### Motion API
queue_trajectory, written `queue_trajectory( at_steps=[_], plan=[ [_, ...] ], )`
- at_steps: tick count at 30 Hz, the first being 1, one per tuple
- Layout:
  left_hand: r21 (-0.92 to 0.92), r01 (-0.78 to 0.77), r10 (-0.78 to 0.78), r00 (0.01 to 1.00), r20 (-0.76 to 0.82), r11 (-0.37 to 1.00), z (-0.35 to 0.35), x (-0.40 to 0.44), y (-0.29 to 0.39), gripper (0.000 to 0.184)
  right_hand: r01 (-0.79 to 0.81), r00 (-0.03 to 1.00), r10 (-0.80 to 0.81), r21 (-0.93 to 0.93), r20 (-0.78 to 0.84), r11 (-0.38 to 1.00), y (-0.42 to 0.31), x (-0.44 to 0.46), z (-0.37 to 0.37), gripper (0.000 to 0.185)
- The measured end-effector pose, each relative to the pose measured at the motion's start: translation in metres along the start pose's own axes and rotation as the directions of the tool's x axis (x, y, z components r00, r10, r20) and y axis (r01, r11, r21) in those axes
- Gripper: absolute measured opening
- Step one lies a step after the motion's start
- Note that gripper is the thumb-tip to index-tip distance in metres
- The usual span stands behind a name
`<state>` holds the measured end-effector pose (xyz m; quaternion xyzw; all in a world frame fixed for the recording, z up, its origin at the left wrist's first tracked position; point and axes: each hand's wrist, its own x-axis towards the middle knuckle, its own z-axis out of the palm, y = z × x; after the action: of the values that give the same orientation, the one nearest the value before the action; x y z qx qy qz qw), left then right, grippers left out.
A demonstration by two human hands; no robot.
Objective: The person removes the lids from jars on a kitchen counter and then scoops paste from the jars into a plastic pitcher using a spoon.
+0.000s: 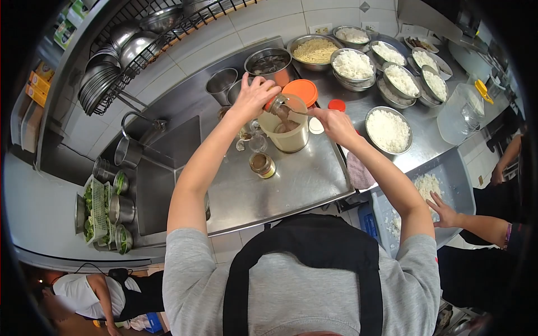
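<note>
My left hand (pixel 253 99) grips a glass jar (pixel 278 104) and tips it over a tall cream-coloured container (pixel 292 140). Brown paste (pixel 287 125) hangs from the jar's mouth down into the container. In my right hand (pixel 334 125) is a thin metal utensil (pixel 300 113), its far end at the jar's mouth; whether it is a spoon or a knife is hidden. A second jar (pixel 261 165), open with brown contents, stands on the steel counter in front of the container. Close by lie an orange lid (pixel 302 89), a red lid (pixel 336 105) and a white disc (pixel 316 125).
Several bowls of white rice (pixel 388 130) and a bowl of noodles (pixel 315 51) fill the right and back. A pot (pixel 269 63) holds dark pieces. The sink (pixel 162 190) is at left. Another person's hand (pixel 443 210) reaches into a grey tub (pixel 462 176) of rice.
</note>
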<state>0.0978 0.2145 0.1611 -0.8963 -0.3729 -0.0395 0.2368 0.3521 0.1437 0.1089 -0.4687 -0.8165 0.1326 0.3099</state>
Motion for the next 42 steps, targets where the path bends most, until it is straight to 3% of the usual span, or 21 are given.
queue_trajectory(
  at_steps=[7, 11, 16, 19, 23, 29, 33, 37, 39, 42],
  plan=[
    [-0.130, 0.152, -0.167, 0.979, -0.114, 0.980, -0.004, -0.014, -0.012, 0.062, 0.004, 0.997, -0.017, -0.161, -0.079, 0.987, -0.017, -0.012, -0.002, 0.035],
    [-0.134, 0.197, -0.211, 0.972, -0.099, 0.971, -0.010, -0.016, -0.017, 0.066, 0.034, 0.999, -0.043, -0.269, -0.028, 0.962, -0.015, -0.010, 0.010, 0.031],
    [-0.130, 0.166, -0.181, 0.977, -0.111, 0.978, -0.002, -0.018, -0.015, 0.065, 0.080, 0.990, -0.107, -0.271, -0.087, 0.959, -0.021, -0.007, 0.008, 0.026],
    [-0.136, 0.162, -0.178, 0.977, -0.120, 0.977, 0.001, -0.019, -0.016, 0.064, 0.082, 0.996, -0.085, -0.326, 0.007, 0.942, -0.018, -0.007, 0.011, 0.025],
    [-0.150, 0.152, -0.170, 0.978, -0.118, 0.977, 0.003, -0.019, -0.017, 0.063, 0.098, 0.995, -0.102, -0.356, 0.008, 0.929, -0.017, -0.009, 0.009, 0.024],
    [-0.126, 0.134, -0.140, 0.989, -0.047, 0.983, 0.002, -0.014, -0.015, 0.059, 0.170, 0.951, -0.267, -0.464, -0.152, 0.869, -0.043, -0.016, -0.015, 0.027],
    [-0.167, 0.102, -0.102, 0.995, 0.010, 0.981, -0.006, -0.011, -0.014, 0.063, 0.228, 0.911, -0.383, -0.589, -0.151, 0.775, -0.028, 0.006, -0.002, 0.027],
    [-0.198, 0.106, -0.105, 0.994, 0.013, 0.974, -0.013, -0.011, -0.010, 0.066, 0.215, 0.937, -0.333, -0.578, -0.104, 0.787, -0.025, 0.007, -0.001, 0.026],
    [-0.211, 0.118, -0.122, 0.993, -0.007, 0.970, -0.010, -0.012, -0.008, 0.068, 0.111, 0.981, -0.163, -0.391, -0.102, 0.914, -0.026, 0.006, 0.001, 0.025],
    [-0.168, 0.101, -0.116, 0.989, -0.087, 0.981, -0.001, -0.013, -0.006, 0.068, 0.049, 0.996, -0.065, -0.249, -0.057, 0.967, -0.031, 0.003, -0.005, 0.025]
  ],
)
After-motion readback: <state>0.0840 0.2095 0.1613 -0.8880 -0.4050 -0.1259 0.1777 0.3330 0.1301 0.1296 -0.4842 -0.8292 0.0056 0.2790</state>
